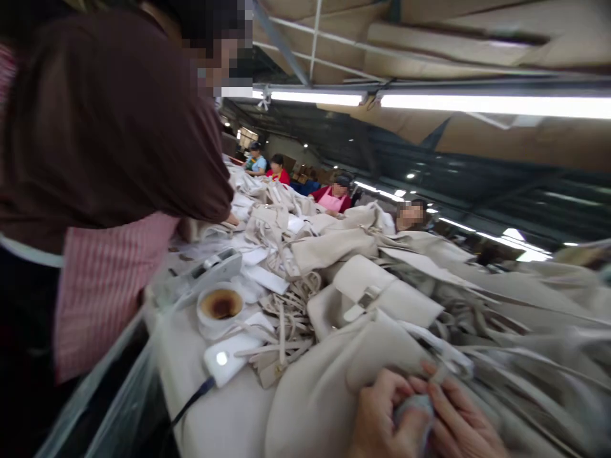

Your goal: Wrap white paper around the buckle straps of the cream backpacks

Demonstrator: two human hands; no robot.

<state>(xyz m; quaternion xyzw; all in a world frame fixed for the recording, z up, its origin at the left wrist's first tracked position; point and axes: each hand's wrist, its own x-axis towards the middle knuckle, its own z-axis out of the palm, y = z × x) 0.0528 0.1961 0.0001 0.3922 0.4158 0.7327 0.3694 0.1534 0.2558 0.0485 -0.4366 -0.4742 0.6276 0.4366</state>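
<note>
So both hands are at the bottom right here, close together over a big beige bag [310,394] lying near the table edge. The left hand [382,416] is curled with its fingers bunched around a small bluish-grey piece [416,407], too blurry to say what it is. The right hand [461,416] is right up beside it, fingertips pinched on a thin beige strap [442,371]. Just behind is a paler flap bag [386,292] with a metal buckle, and past that a whole heap of beige bags [329,248] runs up the table [214,420]. To the left sits a white box [231,359] with a round glowing spot and a black cable [193,401], then a white cup [219,308] with brown stuff inside. The white cards [267,278] scattered about could be labels, but any print is too blurred to read, same for the buckle. A co-worker in a brown top [109,121] and pink striped apron [109,280] leans over the far left side, reaching into the pile.
</note>
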